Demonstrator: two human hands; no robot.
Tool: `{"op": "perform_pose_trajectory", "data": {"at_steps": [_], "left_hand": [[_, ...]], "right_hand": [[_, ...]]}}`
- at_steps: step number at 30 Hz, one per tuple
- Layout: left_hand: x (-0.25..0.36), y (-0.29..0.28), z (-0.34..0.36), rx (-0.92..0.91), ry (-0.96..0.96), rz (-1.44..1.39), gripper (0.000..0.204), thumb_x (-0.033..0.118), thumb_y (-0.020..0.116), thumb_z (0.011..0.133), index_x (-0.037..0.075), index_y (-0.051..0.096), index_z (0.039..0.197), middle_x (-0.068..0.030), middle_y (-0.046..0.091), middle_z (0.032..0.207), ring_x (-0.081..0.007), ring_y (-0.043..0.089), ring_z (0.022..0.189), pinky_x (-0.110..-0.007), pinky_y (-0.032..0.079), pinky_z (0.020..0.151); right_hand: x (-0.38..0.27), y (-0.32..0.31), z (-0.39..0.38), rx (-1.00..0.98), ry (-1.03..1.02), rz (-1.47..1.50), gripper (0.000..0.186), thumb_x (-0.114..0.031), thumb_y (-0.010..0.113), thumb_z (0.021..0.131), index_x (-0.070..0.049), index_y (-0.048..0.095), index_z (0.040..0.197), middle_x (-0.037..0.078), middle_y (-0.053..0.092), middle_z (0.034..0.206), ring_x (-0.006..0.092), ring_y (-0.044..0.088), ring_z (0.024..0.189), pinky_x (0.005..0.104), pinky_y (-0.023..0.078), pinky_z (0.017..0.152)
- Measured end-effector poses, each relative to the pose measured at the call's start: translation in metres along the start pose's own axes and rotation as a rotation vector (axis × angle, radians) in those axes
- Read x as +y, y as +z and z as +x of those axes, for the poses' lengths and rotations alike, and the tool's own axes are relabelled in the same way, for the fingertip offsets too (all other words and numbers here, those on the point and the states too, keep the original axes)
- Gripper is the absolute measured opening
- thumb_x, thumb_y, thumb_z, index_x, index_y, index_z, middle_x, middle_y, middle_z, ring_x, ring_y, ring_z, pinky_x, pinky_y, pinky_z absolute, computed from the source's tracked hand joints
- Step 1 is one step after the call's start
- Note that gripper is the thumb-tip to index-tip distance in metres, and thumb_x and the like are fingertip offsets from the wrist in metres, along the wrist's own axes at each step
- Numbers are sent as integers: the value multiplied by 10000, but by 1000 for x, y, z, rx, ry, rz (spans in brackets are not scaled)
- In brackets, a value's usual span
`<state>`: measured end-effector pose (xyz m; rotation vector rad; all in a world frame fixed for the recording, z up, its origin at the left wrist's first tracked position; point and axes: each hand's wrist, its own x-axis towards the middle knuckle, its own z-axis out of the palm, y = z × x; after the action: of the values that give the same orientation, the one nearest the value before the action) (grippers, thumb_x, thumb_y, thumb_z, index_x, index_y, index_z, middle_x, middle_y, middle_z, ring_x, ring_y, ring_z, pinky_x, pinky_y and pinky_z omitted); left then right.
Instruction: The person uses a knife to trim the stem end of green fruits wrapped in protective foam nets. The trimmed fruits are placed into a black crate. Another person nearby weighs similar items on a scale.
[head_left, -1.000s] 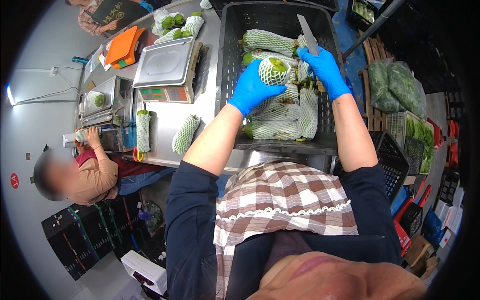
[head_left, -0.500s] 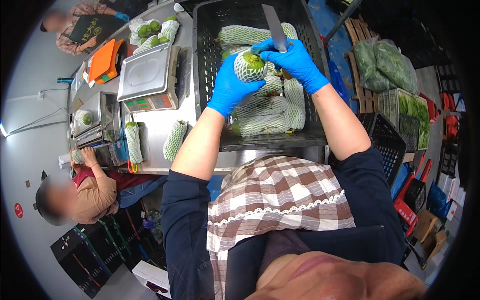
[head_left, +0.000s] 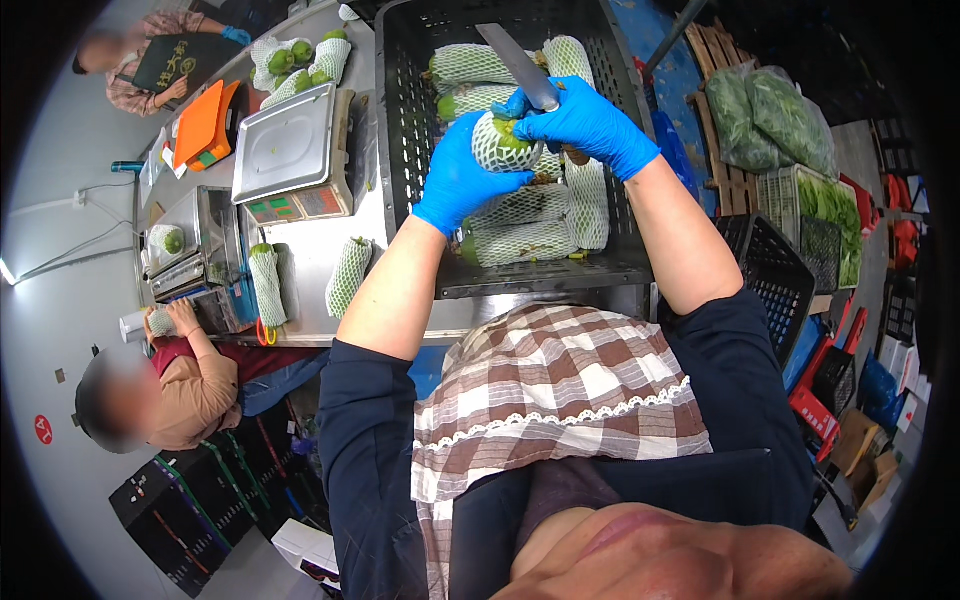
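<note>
My left hand [head_left: 448, 182], in a blue glove, is wrapped around a green gourd-like vegetable [head_left: 497, 150] in a white foam net, its bare green end facing up. In my right hand [head_left: 592, 128], also gloved, is a knife [head_left: 520, 68], its blade slanting up and to the left. The right hand's thumb lies against the vegetable's bare end. Both hands are over a black plastic crate [head_left: 545, 280], where several netted vegetables [head_left: 525, 243] lie in rows, with small green scraps on them.
Left of the crate, the metal table holds a scale [head_left: 290, 150], an orange tray [head_left: 205, 125], two netted vegetables [head_left: 350, 275] and a cluster of others [head_left: 300, 65]. Two co-workers [head_left: 195, 385] are at the left. Bagged greens [head_left: 770, 120] sit on a pallet at the right.
The knife blade has tipped further left and down. My right thumb has moved onto the vegetable's bare end. The view has shifted slightly.
</note>
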<state>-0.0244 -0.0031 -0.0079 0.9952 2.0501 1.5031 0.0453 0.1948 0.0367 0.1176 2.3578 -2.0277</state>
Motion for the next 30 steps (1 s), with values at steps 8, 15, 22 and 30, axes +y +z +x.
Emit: {"op": "perform_pose_trajectory", "data": {"at_steps": [8,15,22,30], "left_hand": [[4,0,1,129,11,137,781,198,915,617,12,506,1256,-121,637,1154,-195,638,1036,-333,531,914],[-2,-1,6,253,52,66,689,241,917,616,18,553,1156,-136,655,1070,-244,662,957,-357,538,851],[-6,-1,15,272,80,224,561,265,880,613,38,633,1063,-150,679,1005,-294,677,915,-379,547,817],[-2,-5,3,362,155,437,663,320,892,578,45,639,1125,-180,668,1054,-326,663,962,-406,541,853]], "right_hand": [[-1,4,1,165,12,-125,222,-205,750,845,-12,697,940,101,665,757,149,630,649,274,498,572],[32,-10,17,484,-94,-137,270,-228,729,877,-19,714,1047,158,720,969,227,701,884,347,543,843],[20,12,13,245,-5,-113,289,-259,790,821,-35,731,993,120,729,919,193,695,875,336,538,853],[28,16,16,324,-6,-106,274,-263,758,837,-21,702,953,32,625,708,97,568,606,269,460,552]]}}
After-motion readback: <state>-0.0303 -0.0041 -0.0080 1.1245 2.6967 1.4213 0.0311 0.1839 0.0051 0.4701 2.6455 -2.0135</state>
